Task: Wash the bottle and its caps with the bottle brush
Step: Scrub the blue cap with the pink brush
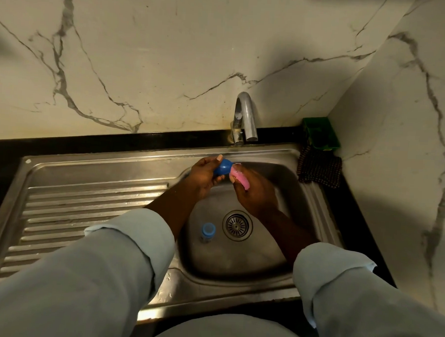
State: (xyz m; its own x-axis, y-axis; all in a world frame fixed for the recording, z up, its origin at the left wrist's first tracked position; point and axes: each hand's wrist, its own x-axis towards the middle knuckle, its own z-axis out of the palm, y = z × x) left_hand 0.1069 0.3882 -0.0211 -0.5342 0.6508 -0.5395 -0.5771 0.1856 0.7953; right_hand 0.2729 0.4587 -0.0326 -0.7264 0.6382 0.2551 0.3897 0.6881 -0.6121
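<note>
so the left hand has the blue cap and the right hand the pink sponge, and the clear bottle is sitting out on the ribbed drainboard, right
Not quite. The head view shows the clear bottle with a light blue top down in the steel sink basin, beside the round drain strainer, not on the ribbed drainboard. The rest holds: left hand on the blue cap, right hand on the pink sponge.
</note>
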